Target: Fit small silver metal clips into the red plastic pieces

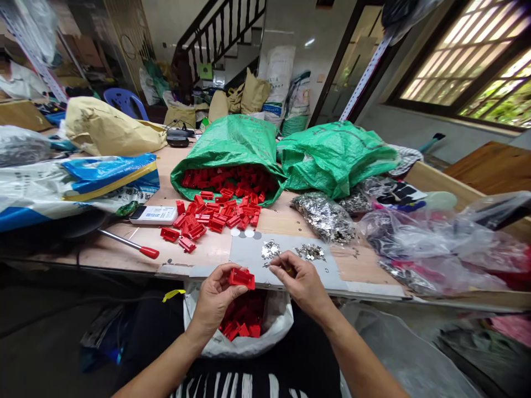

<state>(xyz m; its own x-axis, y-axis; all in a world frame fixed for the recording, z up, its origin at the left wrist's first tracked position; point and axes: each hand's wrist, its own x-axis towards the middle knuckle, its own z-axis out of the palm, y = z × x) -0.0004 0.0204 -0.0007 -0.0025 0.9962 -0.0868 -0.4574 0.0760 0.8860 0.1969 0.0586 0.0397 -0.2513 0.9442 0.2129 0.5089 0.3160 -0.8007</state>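
My left hand (215, 296) is closed on a red plastic housing (241, 278), held above the open white sack (271, 340) at my lap. Inside that sack lie many similar red housings (244, 326). My right hand (299, 281) is pinched at the near edge of a grey mat (286, 276), beside a pile of small shiny metal pieces (271, 250). What its fingertips hold is too small to name. Further right on the mat is a second pile of small metal parts (311, 252). Loose red housings (218, 215) spread across the table beyond the mat.
A green woven sack (232, 138) spills red housings onto the table. Another green sack (332, 152) and a plastic bag of metal parts (326, 218) stand right. A red-tipped lever (147, 252) and a white box (154, 214) are left. Clear plastic bags (415, 232) crowd the right side.
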